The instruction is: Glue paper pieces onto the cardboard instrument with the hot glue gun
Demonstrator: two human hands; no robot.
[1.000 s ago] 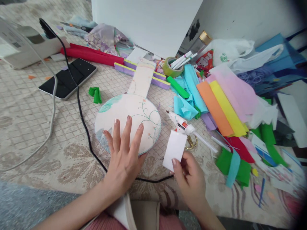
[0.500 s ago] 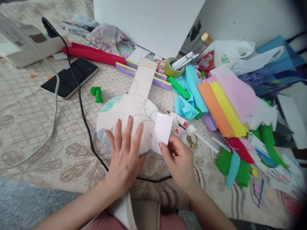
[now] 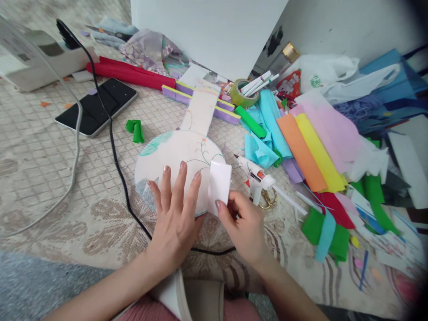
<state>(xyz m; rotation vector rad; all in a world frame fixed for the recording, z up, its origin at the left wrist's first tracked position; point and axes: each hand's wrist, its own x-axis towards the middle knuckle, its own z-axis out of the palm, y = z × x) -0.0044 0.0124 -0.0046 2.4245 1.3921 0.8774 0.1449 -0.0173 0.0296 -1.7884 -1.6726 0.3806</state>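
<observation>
A round white paper piece (image 3: 167, 156) with drawn vines and coloured patches lies on the table, a decorated paper strip (image 3: 200, 107) reaching up from its top. My left hand (image 3: 175, 214) rests on the round piece with its fingers spread. Between thumb and fingers, my right hand (image 3: 245, 225) pinches a small blank white rectangle of paper (image 3: 220, 183), held over the right edge of the round piece. Just right of it lies a white glue gun (image 3: 252, 169) with a glue stick in its back. Gold-handled scissors (image 3: 269, 199) are partly hidden beside it.
A tablet-like black device (image 3: 100, 107) and a black cable (image 3: 115, 156) lie on the left. Folded crepe paper in orange (image 3: 301, 151), yellow and blue crowds the right. Behind are a green tape roll (image 3: 241, 92), a red roll (image 3: 130, 73) and a green scrap (image 3: 135, 130).
My right hand has shifted slightly left with the white rectangle, which now overlaps more of the round piece. More of the glue gun shows. My left hand stays in place.
</observation>
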